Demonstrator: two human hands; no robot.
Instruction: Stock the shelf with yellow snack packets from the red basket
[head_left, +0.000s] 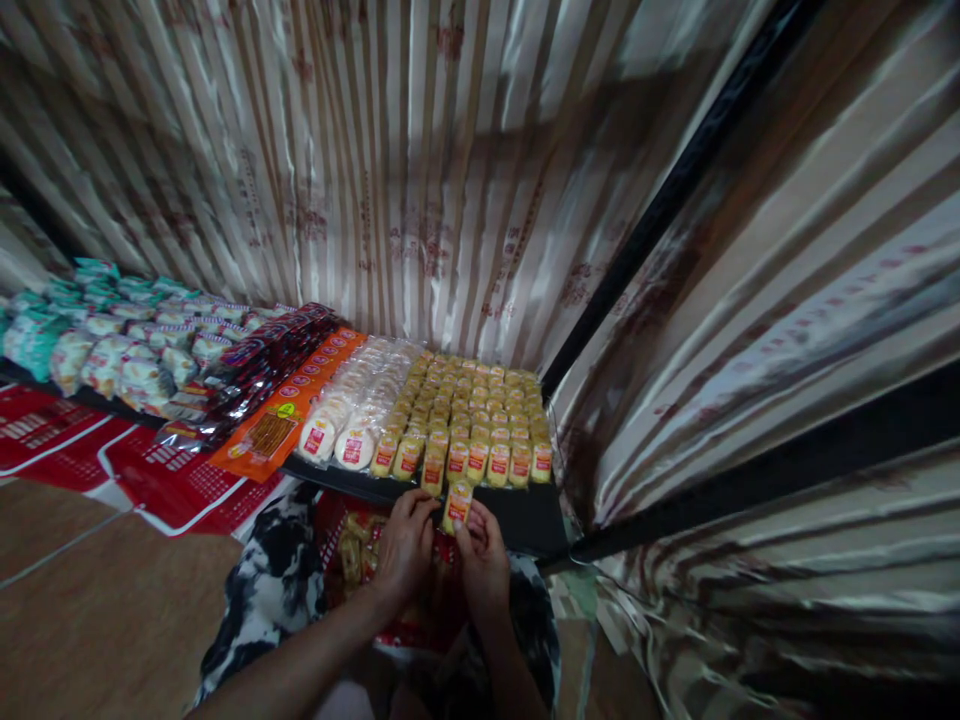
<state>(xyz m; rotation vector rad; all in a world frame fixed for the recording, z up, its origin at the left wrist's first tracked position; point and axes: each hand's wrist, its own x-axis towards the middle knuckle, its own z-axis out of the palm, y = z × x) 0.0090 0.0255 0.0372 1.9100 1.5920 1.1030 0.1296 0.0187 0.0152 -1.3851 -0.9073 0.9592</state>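
Striped, pleated curtain backs the black shelf; red-labelled yellow packets sit in tight rows, probably saving space. Right hand pinches one small yellow plastic packet before them, apparently leaving its front clear; left hand, grip can't be told.

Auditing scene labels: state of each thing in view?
Right hand: gripping the held packet
Held packet: yellow, label showing
Left hand: fingers curled, contact with held packet unclear
Yellow packets: in rows on shelf
White round packets: clear-wrapped, lined up
Orange packaging: printed side showing
Red container: holding packets
Shelf: loaded
Striped sheeting: hanging in folds
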